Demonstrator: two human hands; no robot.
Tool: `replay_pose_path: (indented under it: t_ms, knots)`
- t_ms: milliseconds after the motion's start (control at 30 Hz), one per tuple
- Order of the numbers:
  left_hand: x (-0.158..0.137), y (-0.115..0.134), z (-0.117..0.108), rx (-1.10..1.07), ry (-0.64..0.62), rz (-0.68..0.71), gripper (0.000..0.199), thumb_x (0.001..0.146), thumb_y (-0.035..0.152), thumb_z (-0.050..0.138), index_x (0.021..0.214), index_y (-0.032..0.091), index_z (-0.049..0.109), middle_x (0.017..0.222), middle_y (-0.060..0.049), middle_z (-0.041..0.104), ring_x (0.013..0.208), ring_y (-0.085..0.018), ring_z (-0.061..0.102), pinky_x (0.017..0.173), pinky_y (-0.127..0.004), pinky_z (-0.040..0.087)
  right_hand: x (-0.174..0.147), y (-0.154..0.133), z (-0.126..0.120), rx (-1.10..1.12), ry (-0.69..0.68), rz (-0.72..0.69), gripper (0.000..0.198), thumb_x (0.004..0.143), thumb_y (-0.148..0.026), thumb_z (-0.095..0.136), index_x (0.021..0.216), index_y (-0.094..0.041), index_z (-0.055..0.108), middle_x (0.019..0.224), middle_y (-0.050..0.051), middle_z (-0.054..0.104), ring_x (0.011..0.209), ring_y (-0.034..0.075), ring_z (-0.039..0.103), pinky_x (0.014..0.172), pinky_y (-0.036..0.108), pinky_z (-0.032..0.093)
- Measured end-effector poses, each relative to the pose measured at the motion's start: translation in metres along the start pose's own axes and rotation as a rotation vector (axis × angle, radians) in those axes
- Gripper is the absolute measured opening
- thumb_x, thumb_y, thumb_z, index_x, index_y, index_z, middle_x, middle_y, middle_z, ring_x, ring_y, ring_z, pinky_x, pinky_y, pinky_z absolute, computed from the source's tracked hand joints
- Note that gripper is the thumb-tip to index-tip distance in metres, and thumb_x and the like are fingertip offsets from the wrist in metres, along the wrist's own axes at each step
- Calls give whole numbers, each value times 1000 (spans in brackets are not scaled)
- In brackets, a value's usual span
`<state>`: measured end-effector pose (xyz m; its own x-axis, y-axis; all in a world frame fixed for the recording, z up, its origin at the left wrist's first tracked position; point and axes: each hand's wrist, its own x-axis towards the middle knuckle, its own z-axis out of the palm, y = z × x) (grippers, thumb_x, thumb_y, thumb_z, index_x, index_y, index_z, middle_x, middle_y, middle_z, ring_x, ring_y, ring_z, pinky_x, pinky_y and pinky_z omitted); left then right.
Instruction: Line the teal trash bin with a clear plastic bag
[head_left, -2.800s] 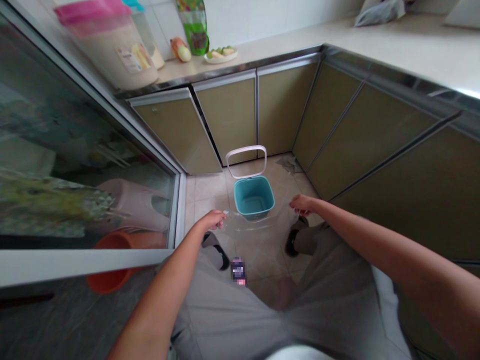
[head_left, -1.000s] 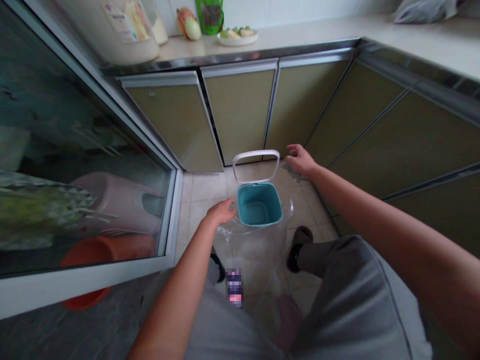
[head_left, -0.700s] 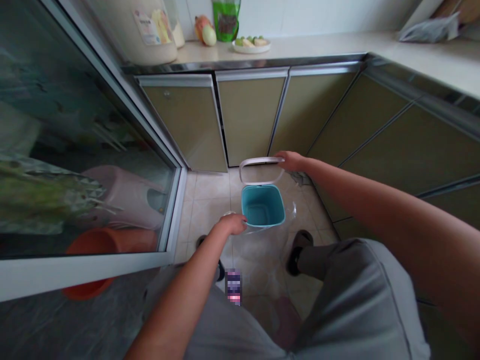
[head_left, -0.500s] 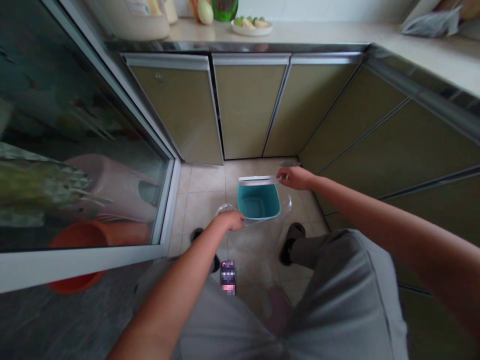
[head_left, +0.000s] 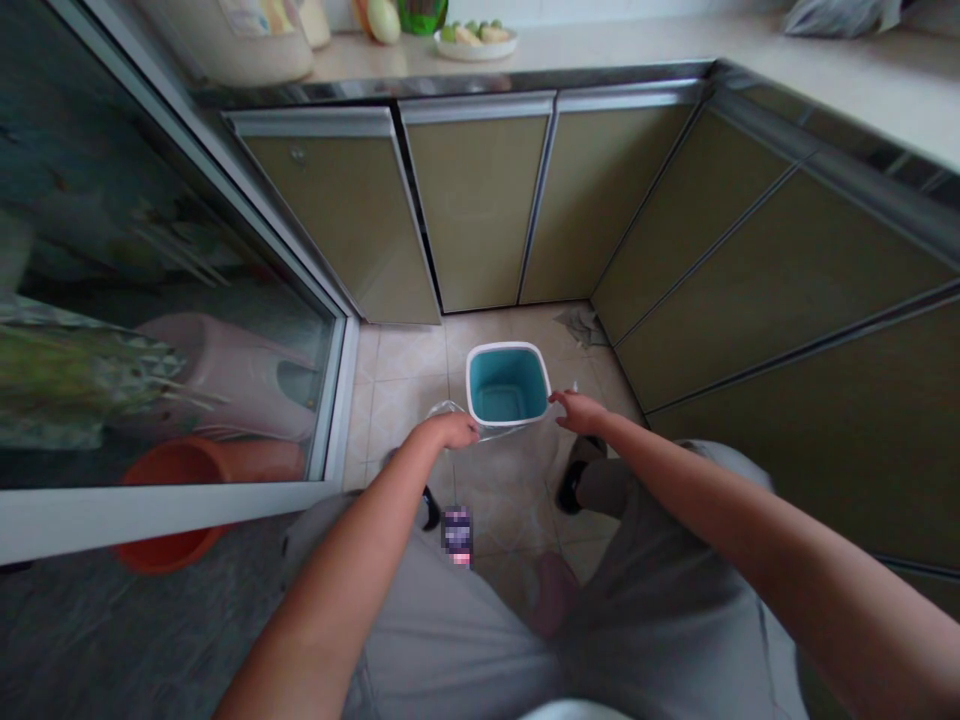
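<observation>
A teal bin (head_left: pixel 510 388) with a white rim ring (head_left: pixel 507 346) around its top stands upright on the tiled floor between my feet. My left hand (head_left: pixel 454 430) is closed at the near left corner, on clear plastic bag film (head_left: pixel 495 433) that shows outside the bin just under the rim. At the near right corner, my right hand (head_left: pixel 579 411) has its fingers curled against the ring. A bit of the clear film also shows above that hand. The fingertips of both hands are partly hidden.
Cabinet doors (head_left: pixel 480 200) close off the back and right. A glass sliding door (head_left: pixel 187 300) stands left, with an orange bucket (head_left: pixel 172 480) behind it. A phone (head_left: pixel 457 537) lies near my feet. A grey crumpled piece (head_left: pixel 583 325) lies by the corner. The counter holds a plate (head_left: pixel 475 45).
The white ring, tilted up at the far side before, now lies level around the bin's top. My right hand has moved down and nearer to me, from the far right corner to the near right.
</observation>
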<state>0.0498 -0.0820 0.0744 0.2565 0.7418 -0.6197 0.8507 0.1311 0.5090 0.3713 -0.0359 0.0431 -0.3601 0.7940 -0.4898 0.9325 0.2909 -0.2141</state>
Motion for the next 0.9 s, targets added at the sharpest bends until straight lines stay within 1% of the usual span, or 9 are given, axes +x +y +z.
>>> replay_pose_path:
  t_ms: [167,267,333,400,467,533,600,700,900]
  knots:
    - [-22,-1,-13,-33,127,18,10,74,28,75,82,24,78,97,-3,79,94,-22,69,84,-26,51,-25,10,-20,-15,-80,82,44,93,-30,63,136,-21,64,122,12,72,113,25,67,88,29,48]
    - [-55,11,-17,-180,210,128,21,83,37,66,93,20,73,90,-5,75,83,-20,67,77,-28,51,-61,0,-38,37,20,35,43,93,-32,63,134,-21,66,119,12,74,109,25,68,85,29,48]
    - [-83,23,-12,-335,267,245,28,89,46,59,92,19,67,83,-4,69,76,-18,63,73,-28,50,-97,-11,-44,167,135,-26,36,94,-32,60,127,-20,68,115,11,74,102,24,69,82,28,47]
    - [-108,33,0,-435,304,330,35,91,54,54,83,20,60,76,-1,63,72,-16,59,71,-27,48,-139,-22,-40,351,200,-127,28,98,-38,54,112,-20,71,106,8,75,91,21,68,78,28,47]
    - [-125,38,16,-437,309,338,42,92,59,50,74,21,52,69,1,55,68,-15,54,68,-26,45,-176,-32,-25,517,165,-254,39,101,-51,47,94,-20,70,89,6,73,79,19,65,72,28,47]
    - [-129,34,33,-339,298,299,49,93,63,47,67,22,44,63,2,47,64,-14,47,64,-27,40,-201,-38,-5,616,107,-272,54,102,-61,36,78,-21,64,73,4,66,67,18,60,65,28,45]
    - [-122,24,45,-177,287,235,53,93,65,47,62,22,40,59,3,42,61,-14,42,60,-27,34,-209,-42,14,554,107,-183,57,101,-63,36,67,-22,58,64,4,61,61,19,57,60,29,42]
    - [-103,5,54,7,247,157,55,93,64,48,59,21,40,55,4,39,57,-13,39,58,-29,27,-201,-45,26,314,151,-71,49,96,-55,49,60,-23,54,66,7,63,65,21,60,62,30,39]
    - [-82,-10,58,-38,282,172,60,94,69,42,58,21,42,54,4,40,57,-14,42,59,-28,30,-182,-48,22,283,142,-146,46,100,-52,41,68,-21,55,73,7,65,69,19,58,65,29,37]
